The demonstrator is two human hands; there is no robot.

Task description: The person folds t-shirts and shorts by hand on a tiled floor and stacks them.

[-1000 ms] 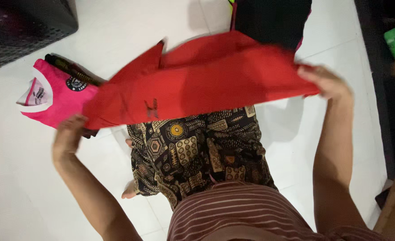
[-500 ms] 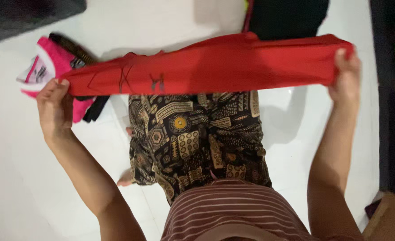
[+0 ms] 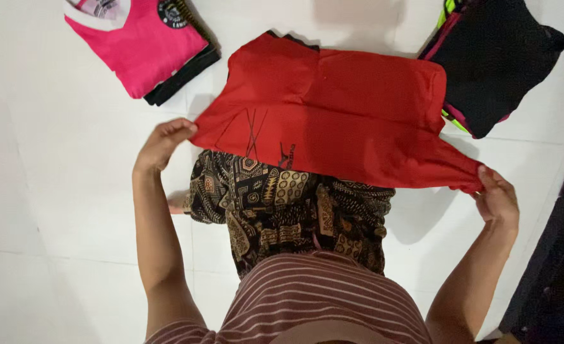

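A red shirt [image 3: 346,114] with a small dark emblem is spread out in front of me, its near edge over my patterned trousers [image 3: 288,210]. My left hand [image 3: 162,143] pinches the shirt's left corner. My right hand [image 3: 497,199] grips the right corner, pulled out to a point. The far part of the shirt lies towards the white tiled floor [image 3: 59,178].
A folded pink shirt [image 3: 138,41] lies on a dark garment at the upper left. A pile of dark clothes [image 3: 495,57] with bright edges sits at the upper right. Dark furniture [image 3: 559,274] borders the right side.
The red shirt was stretched into a narrow band held up between both hands; now it is opened out wide and lowered towards the floor. The view has shifted, showing both piles more fully.
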